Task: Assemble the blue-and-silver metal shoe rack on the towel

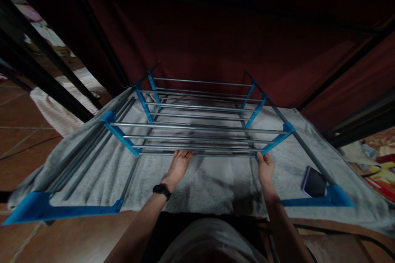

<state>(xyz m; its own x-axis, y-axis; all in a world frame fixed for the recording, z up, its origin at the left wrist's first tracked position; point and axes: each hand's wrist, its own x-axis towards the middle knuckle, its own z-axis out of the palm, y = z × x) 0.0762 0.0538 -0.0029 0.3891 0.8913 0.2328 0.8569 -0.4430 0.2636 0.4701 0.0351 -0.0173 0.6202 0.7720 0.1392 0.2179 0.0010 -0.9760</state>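
A part-built rack (197, 127) of grey metal tubes and blue plastic brackets lies across a grey blanket. With fingers curled over it, my left hand (180, 162) grips the nearest metal tube (154, 154) left of its middle. A dark band circles that wrist. My right hand (264, 164) is closed at the lower end of the right blue bracket (274, 144), where the tubes meet it; its fingertips are partly hidden. Tubes run on to a blue bracket (336, 197) at the near right and another (40, 209) at the near left.
Several loose tubes (89, 158) lie on the blanket (210, 181) at the left. A dark phone (314, 183) rests inside the near right bracket. Behind the rack hangs a dark red cloth (200, 41) with dark frame bars. Tiled floor (77, 238) shows in front.
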